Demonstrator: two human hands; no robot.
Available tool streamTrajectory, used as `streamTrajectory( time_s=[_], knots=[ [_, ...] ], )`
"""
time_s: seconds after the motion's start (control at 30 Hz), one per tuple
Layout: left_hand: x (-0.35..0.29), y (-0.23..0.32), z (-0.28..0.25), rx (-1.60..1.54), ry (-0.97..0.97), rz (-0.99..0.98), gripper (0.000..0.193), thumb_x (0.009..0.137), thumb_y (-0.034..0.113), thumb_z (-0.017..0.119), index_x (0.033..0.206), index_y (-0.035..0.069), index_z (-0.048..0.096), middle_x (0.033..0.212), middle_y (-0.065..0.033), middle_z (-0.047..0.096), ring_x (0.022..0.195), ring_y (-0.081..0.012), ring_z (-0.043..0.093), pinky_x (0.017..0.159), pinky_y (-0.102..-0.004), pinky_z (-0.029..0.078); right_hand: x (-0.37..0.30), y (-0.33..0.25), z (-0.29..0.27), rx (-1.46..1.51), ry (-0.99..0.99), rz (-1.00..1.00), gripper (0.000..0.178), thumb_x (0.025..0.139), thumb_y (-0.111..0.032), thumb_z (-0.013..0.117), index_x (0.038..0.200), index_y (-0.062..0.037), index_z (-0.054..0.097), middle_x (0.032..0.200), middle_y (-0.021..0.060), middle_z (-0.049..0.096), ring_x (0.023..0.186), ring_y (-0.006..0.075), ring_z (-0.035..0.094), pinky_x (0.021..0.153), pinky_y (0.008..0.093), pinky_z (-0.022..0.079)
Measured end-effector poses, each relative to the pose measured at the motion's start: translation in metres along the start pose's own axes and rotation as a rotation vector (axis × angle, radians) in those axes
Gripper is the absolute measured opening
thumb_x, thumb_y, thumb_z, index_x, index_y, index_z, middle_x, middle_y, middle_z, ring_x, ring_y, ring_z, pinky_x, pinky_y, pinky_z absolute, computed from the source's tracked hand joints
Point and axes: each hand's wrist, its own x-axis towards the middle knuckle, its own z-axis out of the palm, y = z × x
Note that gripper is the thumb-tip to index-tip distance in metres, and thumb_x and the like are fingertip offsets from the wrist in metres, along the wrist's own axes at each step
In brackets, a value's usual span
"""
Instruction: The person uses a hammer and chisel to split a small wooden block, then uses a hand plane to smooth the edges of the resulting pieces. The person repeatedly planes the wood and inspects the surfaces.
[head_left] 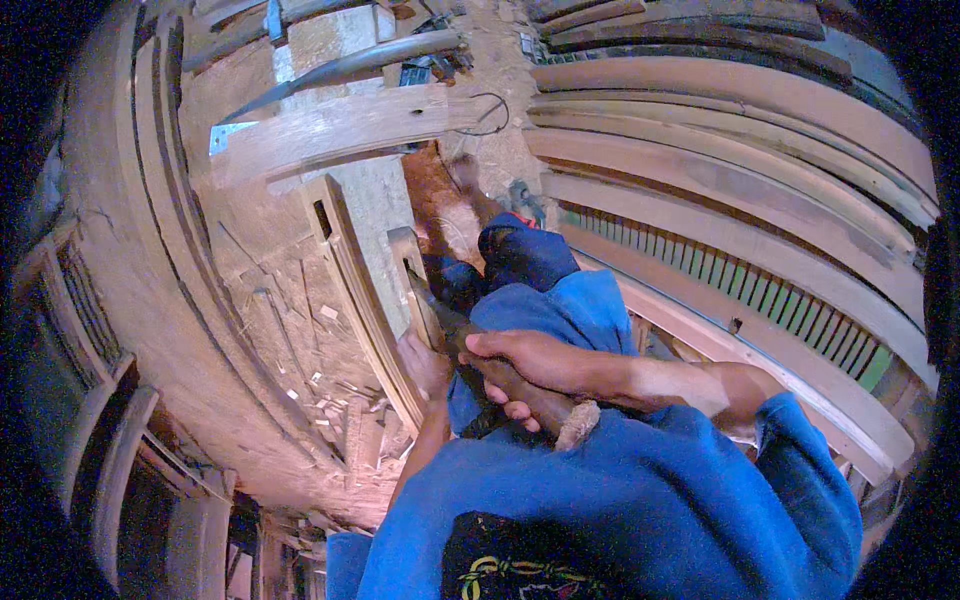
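My right hand (530, 370) is wrapped around the brown handle of a chisel (450, 318), whose butt end is frayed and pale. Its dark blade slants up and left to a slot in a narrow piece of wood (424, 315). Low on that piece, my left hand (426, 368) grips it, fingers partly hidden. Just left of it lies a longer pale wooden rail (355, 270) with a slot near its far end. Whether the blade tip is inside the slot is hard to make out.
Wood chips and offcuts (340, 400) litter the floor at left. A wide plank (340, 130) lies across the far side, near a long grey-brown timber (350, 68). Stacked boards (720, 150) fill the right, beside a slatted panel (740, 290). My bare foot (465, 175) rests ahead.
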Motion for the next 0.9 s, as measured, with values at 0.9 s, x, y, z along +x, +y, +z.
streamTrajectory(
  time_s=[0.9],
  knots=[
    [0.009,0.014,0.003,0.010,0.162,0.079,0.043,0.090,0.028,0.068,0.123,0.003,0.055,0.107,-0.0181,0.059,0.104,-0.0390,0.059,0.086,-0.0468,0.051,0.008,0.014,-0.001,0.080,0.017,0.014,0.053,0.101,-0.057,0.046,0.088,-0.0062,0.056,0.062,0.0063,0.053,0.044,0.0239,0.053,0.039,0.0427,0.047]
  ],
)
